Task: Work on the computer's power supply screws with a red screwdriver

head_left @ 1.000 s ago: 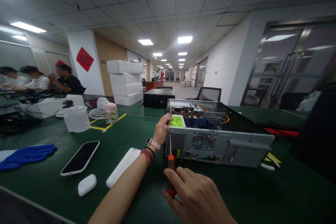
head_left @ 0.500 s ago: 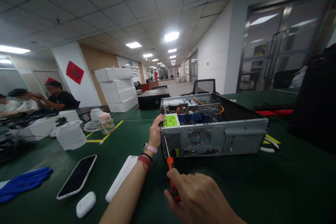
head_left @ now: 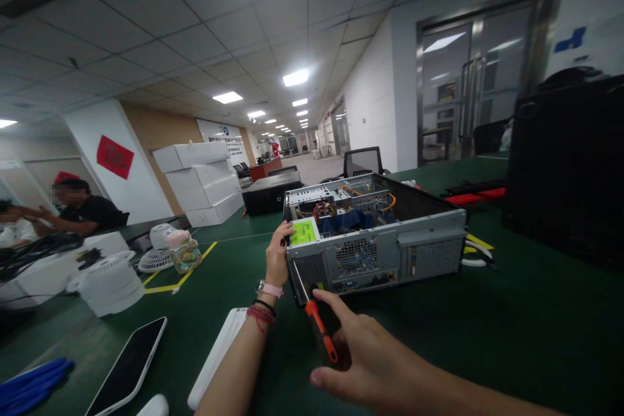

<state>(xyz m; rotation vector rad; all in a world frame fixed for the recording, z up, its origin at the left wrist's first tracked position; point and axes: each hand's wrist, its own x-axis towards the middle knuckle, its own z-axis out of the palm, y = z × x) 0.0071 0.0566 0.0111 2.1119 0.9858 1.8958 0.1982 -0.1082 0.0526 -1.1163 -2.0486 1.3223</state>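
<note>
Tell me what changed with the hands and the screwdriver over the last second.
The right hand has opened from its fist around the screwdriver: the fingers now stretch out and more of the orange handle shows; whether it still grips is unclear. The screwdriver leans further, its tip near the lower left corner of the computer case. The left hand stays on the case's top corner.

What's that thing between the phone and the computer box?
In the head view, a flat white slab and the left forearm lie between phone and computer case.
</note>
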